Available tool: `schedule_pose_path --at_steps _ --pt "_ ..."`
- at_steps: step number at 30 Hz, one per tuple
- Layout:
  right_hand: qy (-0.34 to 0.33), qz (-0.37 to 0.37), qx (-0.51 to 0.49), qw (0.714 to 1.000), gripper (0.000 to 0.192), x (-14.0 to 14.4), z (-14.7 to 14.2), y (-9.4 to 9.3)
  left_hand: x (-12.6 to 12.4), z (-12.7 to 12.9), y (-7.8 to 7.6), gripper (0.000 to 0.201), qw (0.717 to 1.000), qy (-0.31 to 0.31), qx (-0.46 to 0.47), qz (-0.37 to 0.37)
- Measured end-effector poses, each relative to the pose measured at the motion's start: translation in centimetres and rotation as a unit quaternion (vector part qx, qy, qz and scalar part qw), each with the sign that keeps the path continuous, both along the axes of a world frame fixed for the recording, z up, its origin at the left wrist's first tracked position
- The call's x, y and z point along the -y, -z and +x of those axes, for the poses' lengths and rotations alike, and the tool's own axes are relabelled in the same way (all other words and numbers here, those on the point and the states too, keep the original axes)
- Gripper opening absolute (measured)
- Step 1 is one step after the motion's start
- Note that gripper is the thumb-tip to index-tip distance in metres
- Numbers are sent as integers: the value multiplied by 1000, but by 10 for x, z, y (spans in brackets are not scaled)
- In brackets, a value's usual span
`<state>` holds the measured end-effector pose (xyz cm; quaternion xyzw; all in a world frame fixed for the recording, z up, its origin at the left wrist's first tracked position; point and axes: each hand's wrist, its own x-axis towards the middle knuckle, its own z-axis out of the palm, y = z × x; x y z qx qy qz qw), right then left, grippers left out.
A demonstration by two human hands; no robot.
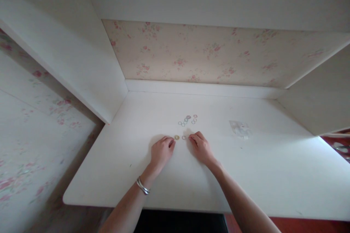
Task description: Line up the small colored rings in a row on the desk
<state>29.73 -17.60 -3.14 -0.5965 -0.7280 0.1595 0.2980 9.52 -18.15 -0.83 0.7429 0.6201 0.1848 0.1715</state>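
Observation:
On the white desk, my left hand (162, 151) rests with its fingers curled and the thumb near the index finger. Its fingertips are right beside a small yellowish ring (177, 137); whether they touch it I cannot tell. My right hand (201, 149) is closed in a pinch, and anything between its fingertips is too small to make out. A thin pale pinkish ring (184, 137) lies between the two hands. Just beyond them is a loose cluster of several thin rings (186, 120) in greenish, grey and reddish tones. A silver bracelet (143, 186) circles my left wrist.
A crumpled clear plastic bag (241, 129) lies on the white desk (268, 178) to the right. Upright white panels stand at the left (82, 54) and right, with flowered wallpaper (202, 52) behind. A dark seat (182, 221) shows below the front edge.

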Motion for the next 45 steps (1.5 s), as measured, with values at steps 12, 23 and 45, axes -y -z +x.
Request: schedule_pose_path --at_steps 12,23,45 --pt "-43 14 88 995 26 1 -10 5 -5 7 3 20 1000 -4 17 15" --pt "-48 23 98 994 23 1 -11 4 -6 9 2 20 1000 -4 12 21" --pt "57 -63 159 984 31 -71 52 -10 -1 0 7 18 998 11 61 23"
